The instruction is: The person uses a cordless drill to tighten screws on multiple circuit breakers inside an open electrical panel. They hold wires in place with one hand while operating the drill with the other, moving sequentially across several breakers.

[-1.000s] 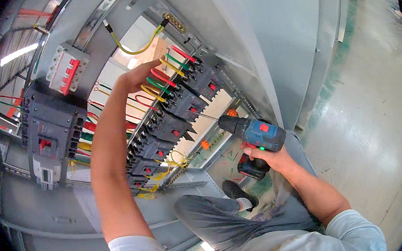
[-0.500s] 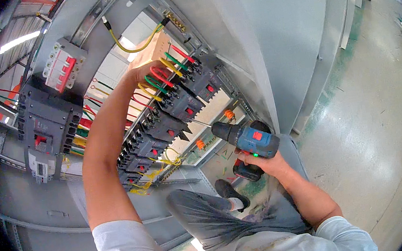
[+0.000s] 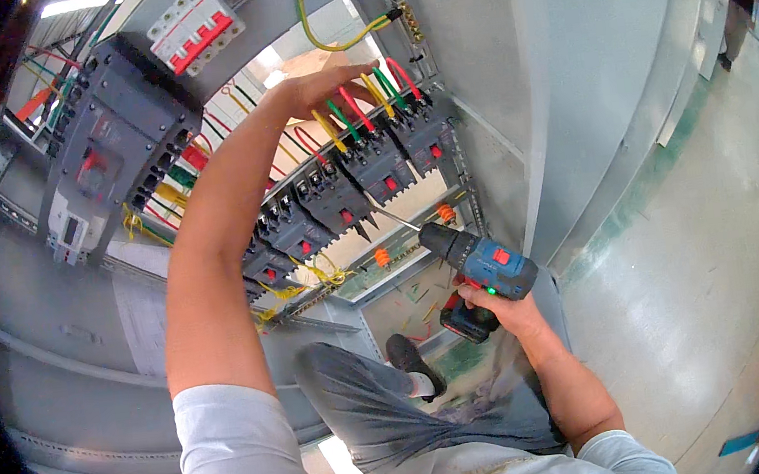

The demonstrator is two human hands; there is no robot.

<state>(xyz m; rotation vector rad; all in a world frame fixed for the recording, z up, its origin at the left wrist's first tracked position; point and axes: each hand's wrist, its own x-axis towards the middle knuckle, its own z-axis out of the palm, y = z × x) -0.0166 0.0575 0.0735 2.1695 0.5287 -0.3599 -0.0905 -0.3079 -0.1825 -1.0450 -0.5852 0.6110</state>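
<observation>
My right hand (image 3: 505, 309) is wrapped round the grip of a blue and black cordless drill (image 3: 495, 266). A long thin bit (image 3: 393, 217) runs from its chuck up and left to the lower side of a row of dark grey circuit breakers (image 3: 381, 169); whether the tip touches anything is unclear. Stretched across the cabinet, my left hand (image 3: 325, 91) is among the looped red, green and yellow wires (image 3: 350, 114) at the breakers' upper terminals. Its fingers are apart and partly hidden by the wires; no firm grip shows.
A large grey breaker (image 3: 120, 140) and a white breaker with red levers (image 3: 195, 33) are mounted at upper left. Orange insulators (image 3: 383, 257) sit below the row. A grey cabinet panel (image 3: 586, 73) rises at right. Wire scraps (image 3: 425, 311) lie near my foot.
The view has shifted, so the cabinet sits higher and further right. My left hand has moved rightward along the wires, its fingers reaching further among them. The drill stays in my right hand.
</observation>
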